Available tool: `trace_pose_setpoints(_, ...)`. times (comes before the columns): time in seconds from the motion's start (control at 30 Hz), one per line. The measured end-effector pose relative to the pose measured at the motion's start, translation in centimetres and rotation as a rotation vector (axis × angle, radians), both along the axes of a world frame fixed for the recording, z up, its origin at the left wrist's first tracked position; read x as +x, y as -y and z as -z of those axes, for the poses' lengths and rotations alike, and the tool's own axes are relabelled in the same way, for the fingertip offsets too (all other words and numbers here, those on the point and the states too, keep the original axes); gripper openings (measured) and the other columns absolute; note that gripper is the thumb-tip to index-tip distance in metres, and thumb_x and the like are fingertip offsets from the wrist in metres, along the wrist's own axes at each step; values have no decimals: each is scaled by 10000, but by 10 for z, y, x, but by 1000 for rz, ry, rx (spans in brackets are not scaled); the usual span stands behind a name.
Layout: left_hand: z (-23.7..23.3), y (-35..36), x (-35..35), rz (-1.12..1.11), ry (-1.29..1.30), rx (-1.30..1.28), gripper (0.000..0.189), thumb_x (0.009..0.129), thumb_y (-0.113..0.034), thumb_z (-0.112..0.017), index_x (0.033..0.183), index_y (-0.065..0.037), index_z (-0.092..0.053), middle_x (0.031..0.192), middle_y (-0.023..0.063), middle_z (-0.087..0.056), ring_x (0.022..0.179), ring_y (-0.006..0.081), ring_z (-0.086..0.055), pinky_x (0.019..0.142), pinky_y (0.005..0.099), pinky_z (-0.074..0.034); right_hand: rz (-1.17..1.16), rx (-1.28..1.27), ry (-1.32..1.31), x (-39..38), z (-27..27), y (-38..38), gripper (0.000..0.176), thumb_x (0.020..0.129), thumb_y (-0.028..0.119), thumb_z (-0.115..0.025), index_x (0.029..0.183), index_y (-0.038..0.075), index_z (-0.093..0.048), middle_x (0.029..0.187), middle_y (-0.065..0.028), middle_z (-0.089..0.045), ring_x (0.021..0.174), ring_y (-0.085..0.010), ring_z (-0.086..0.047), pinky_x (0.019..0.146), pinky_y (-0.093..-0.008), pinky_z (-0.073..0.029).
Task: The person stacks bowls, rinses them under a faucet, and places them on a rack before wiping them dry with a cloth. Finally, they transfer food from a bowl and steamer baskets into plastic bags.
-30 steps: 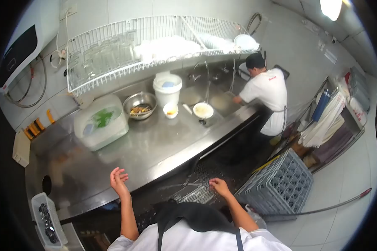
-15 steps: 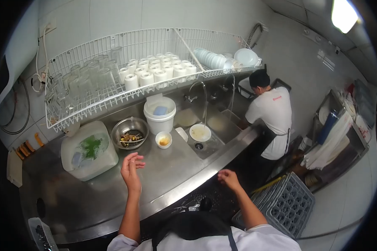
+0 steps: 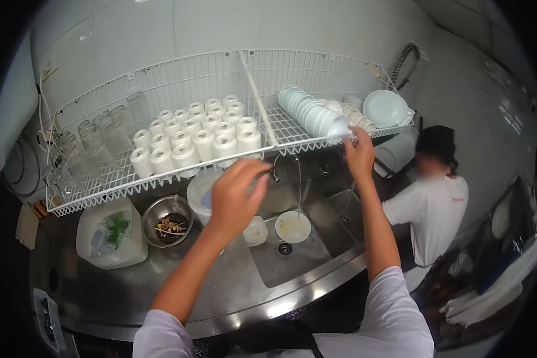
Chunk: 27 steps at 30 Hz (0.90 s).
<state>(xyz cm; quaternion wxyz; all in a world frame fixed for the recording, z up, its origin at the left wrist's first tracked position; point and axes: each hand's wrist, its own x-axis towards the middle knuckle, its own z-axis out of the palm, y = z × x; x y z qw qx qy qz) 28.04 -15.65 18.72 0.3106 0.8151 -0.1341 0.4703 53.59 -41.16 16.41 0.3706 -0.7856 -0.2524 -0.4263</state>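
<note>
Both hands have risen since the earlier frame, from around the front edge of the counter [image 3: 185,289] to the level of the wire rack [image 3: 256,95]. In the head view, the right hand [image 3: 358,146] is at the rack's front rail, its fingertips right beside the nearest of the pale stacked bowls [image 3: 304,110]; whether they touch or grip its rim I cannot tell. The left hand [image 3: 238,194] holds nothing, its fingers loosely curved and thumb apart, in front of the rack below the white cups [image 3: 203,142]. The bowls lie tipped on their sides in a row, right of the rack's divider. The step in hand looks like a reach to these bowls; a sure hold on the end one would call for fingers and thumb around its rim, without disturbing the row. Below, water runs onto a dish [image 3: 293,227] in the sink [image 3: 325,253].
</note>
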Motion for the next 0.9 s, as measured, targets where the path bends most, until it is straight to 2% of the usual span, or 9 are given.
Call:
trace_pose_setpoints(0.07, -13, 18, 64, -15, -52, 147, 224, 867, -58, -686, 1089, -33, -691, 1125, 145, -669, 1002, 312, -663, 846, 365, -535, -19, -153, 232, 14, -27, -11, 420, 807, 155, -765, 1202, 56, -657, 1255, -165, -634, 1140, -342, -612, 950, -428, -495)
trace_pose_setpoints(0.17, -21, 34, 161, 0, -35, 251, 298, 860, -134, -702, 1147, -55, -688, 1252, 183, -626, 1152, 363, -599, 963, 430, -490, -146, -366, 203, 42, -42, -20, 540, 771, 221, -798, 1255, 53, -626, 1317, -190, -591, 1231, -366, -551, 1029, -445, -449)
trace_pose_setpoints(0.3, -4, 43, 258, -37, -77, 327, 461, 842, -185, -733, 1280, -81, -636, 1368, 243, -544, 1279, 401, -520, 1067, 459, -431, -256, -400, -58, 79, -40, -10, 624, 799, 318, -777, 1318, 35, -577, 1288, -212, -604, 1170, -386, -584, 1015, -415, -460)
trace_pose_setpoints(0.4, 1, 49, 278, -22, -168, 317, 584, 810, -203, -772, 1353, -100, -586, 1428, 252, -486, 1326, 406, -476, 1098, 471, -404, -303, -299, -358, 93, -44, -1, 618, 830, 350, -747, 1331, 33, -571, 1270, -195, -612, 1137, -322, -601, 980, -372, -469)
trace_pose_setpoints(0.5, 1, 52, 287, 9, -118, 395, 658, 778, -204, -806, 1383, -114, -562, 1450, 237, -466, 1338, 402, -464, 1101, 474, -401, -396, -207, -525, 97, -46, 3, 611, 855, 360, -725, 1341, 30, -558, 1252, -169, -616, 1117, -253, -593, 951, -339, -469)
trace_pose_setpoints(0.6, 0, 54, 291, 37, -62, 369, 649, 742, -168, -826, 1343, -106, -590, 1419, 222, -498, 1307, 396, -495, 1083, 463, -421, -481, -151, -459, 114, -34, 4, 594, 864, 347, -713, 1343, 36, -551, 1232, -160, -617, 1120, -236, -586, 949, -333, -469)
trace_pose_setpoints(0.7, -7, 56, 285, 60, 4, 418, 516, 733, -115, -811, 1227, -85, -663, 1344, 195, -562, 1243, 381, -550, 1034, 453, -461, -504, -99, -486, 116, -32, 5, 632, 852, 368, -723, 1345, 10, -555, 1243, -189, -621, 1105, -280, -622, 941, -347, -488)
trace_pose_setpoints(0.8, -9, 59, 285, 44, 128, 463, 313, 711, -84, -772, 1020, -58, -726, 1206, 179, -614, 1136, 352, -595, 930, 441, -490, -532, -33, -555, 113, -33, 4, 621, 850, 360, -727, 1336, 12, -558, 1235, -184, -624, 1110, -275, -621, 942, -347, -487)
trace_pose_setpoints(0.9, -8, 61, 286, 7, 169, 449, 186, 717, -59, -739, 902, -33, -741, 1116, 161, -641, 1078, 321, -610, 887, 433, -500, -537, -15, -601, 111, -35, 4, 615, 841, 355, -740, 1322, 12, -568, 1228, -181, -627, 1117, -278, -620, 946, -350, -486)
